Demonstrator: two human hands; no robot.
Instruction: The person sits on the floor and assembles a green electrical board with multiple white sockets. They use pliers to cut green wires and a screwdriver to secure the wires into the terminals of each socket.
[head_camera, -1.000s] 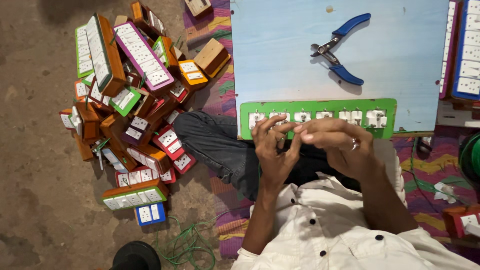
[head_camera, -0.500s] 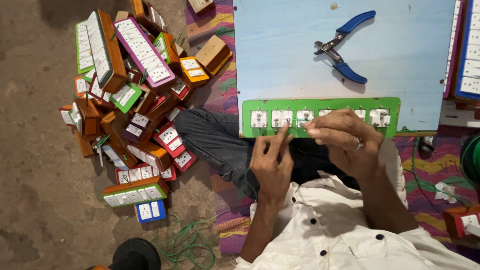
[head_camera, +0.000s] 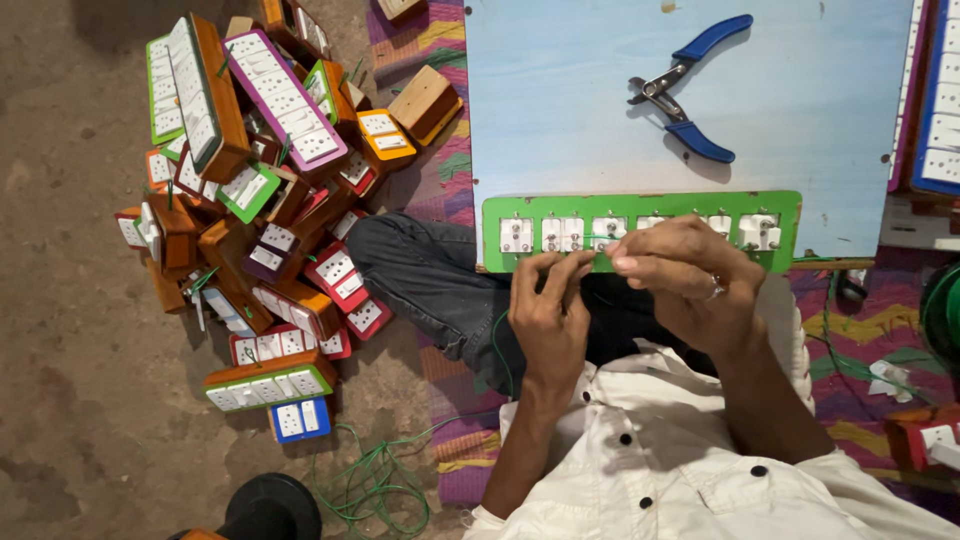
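Observation:
A long green panel (head_camera: 640, 207) with a row of white socket backs lies along the near edge of a pale blue board (head_camera: 560, 110). My left hand (head_camera: 548, 312) grips the panel's near edge left of its middle, fingers pointing up at the sockets. My right hand (head_camera: 690, 280), with a ring on one finger, sits just to the right over the panel's edge. Its thumb and forefinger are pinched on a thin green wire (head_camera: 496, 345) that trails down past my left wrist. The hands almost touch.
Blue-handled pliers (head_camera: 685, 88) lie on the board beyond the panel. A heap of wooden socket boxes (head_camera: 250, 190) fills the floor at the left. Loose green wire (head_camera: 370, 485) lies by a black round thing (head_camera: 270, 508). More socket strips (head_camera: 935, 95) stand at the right.
Both hands have moved up from over my lap to the green panel's near edge. The left fingers have straightened against the panel.

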